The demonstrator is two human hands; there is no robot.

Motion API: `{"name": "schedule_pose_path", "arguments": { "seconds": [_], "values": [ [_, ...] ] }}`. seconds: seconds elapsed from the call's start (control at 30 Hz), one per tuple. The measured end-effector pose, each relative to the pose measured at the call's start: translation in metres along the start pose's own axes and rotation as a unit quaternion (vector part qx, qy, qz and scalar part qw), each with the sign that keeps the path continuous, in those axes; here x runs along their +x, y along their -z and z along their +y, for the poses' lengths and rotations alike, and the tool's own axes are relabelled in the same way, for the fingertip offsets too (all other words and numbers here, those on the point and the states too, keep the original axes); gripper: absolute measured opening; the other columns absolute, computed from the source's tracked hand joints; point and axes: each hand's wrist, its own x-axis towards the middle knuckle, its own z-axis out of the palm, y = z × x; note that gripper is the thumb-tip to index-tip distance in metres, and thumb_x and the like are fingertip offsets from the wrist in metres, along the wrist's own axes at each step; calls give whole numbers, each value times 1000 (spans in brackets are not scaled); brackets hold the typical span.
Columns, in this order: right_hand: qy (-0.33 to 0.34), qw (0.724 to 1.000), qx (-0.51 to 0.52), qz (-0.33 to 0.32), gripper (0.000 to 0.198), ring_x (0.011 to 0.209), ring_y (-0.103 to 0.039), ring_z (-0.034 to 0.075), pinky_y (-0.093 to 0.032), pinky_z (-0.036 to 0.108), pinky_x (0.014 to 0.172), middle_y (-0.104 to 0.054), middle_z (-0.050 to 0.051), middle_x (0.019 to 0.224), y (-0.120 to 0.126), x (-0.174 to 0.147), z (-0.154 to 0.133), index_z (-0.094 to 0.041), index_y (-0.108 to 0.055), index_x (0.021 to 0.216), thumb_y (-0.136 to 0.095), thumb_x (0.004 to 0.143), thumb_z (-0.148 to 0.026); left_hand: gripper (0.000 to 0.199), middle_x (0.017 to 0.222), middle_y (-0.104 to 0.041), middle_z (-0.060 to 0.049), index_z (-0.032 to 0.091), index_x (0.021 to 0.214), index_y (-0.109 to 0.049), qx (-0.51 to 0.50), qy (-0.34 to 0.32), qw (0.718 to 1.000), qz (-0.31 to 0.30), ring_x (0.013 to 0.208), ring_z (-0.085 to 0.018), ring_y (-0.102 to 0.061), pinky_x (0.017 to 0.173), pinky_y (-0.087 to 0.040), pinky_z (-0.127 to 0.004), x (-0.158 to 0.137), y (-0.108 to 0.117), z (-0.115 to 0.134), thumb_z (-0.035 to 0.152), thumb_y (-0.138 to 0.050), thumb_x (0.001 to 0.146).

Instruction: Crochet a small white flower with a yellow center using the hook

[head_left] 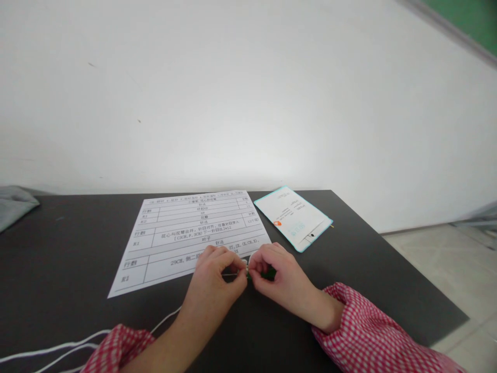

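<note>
My left hand (218, 272) and my right hand (278, 269) meet just above the dark table, fingertips almost touching. Both are closed in a pinch. Between them shows a small bit of white crochet work (246, 265), mostly covered by the fingers; my left hand grips it. Part of a green crochet hook (271, 273) peeks out inside my right hand's curled fingers, its tip too small to make out. White yarn (167, 317) trails from beneath my left wrist toward the lower left.
A printed sheet of stitch notes (186, 233) lies behind my left hand on the dark table (373, 290). Further right rests a white card with a light-blue border (295, 215). Grey cloth (15, 204) sits at the far left; a white wall (233, 103) rises behind.
</note>
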Motion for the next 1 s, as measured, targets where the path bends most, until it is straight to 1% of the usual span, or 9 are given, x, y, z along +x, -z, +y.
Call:
{"name": "schedule_pose_path", "arguments": {
  "seconds": [0.1,0.37,0.53,0.67,0.83,1.0],
  "values": [
    [-2,1000,2,-3,18,63,-52,14,-40,28,64,-54,-4,64,-1,0,0,-22,-53,68,-58,71,-4,14,67,-64,-3,20,61,-65,5,0,1000,3,79,-25,-55,76,-43,-40,0,0,1,10,-58,69],
    [-10,1000,-2,-17,22,62,-50,13,-40,27,63,-51,-5,63,-2,1,-2,-22,-48,66,-57,66,-2,17,66,-65,-1,22,59,-64,12,-10,1000,2,80,-23,-55,78,-43,-39,0,-1,3,8,-60,69],
    [-21,1000,0,-21,23,62,-49,13,-39,27,61,-50,-5,63,-1,1,-3,-22,-48,66,-56,66,-1,16,67,-66,-1,22,63,-66,18,-18,1000,5,80,-24,-56,78,-43,-39,-1,0,2,11,-59,72],
    [-31,999,-1,-19,22,61,-48,13,-39,26,60,-50,-5,63,0,0,-3,-22,-48,66,-56,67,-1,13,70,-65,-3,21,68,-67,26,-10,999,21,80,-25,-56,78,-42,-41,-2,1,2,14,-57,74],
    [-30,999,0,-20,22,62,-49,14,-38,27,61,-50,-5,64,-1,0,-2,-22,-48,66,-56,66,-1,13,67,-64,-2,21,62,-65,30,-1,999,11,77,-24,-56,75,-43,-40,-4,0,5,12,-60,70],
    [-16,1000,2,-20,24,62,-50,14,-39,27,62,-50,-5,64,-2,0,-1,-22,-47,67,-56,66,0,14,66,-65,-3,21,62,-67,30,14,999,5,78,-25,-57,76,-43,-40,-1,0,4,11,-60,70]
  ]
}}
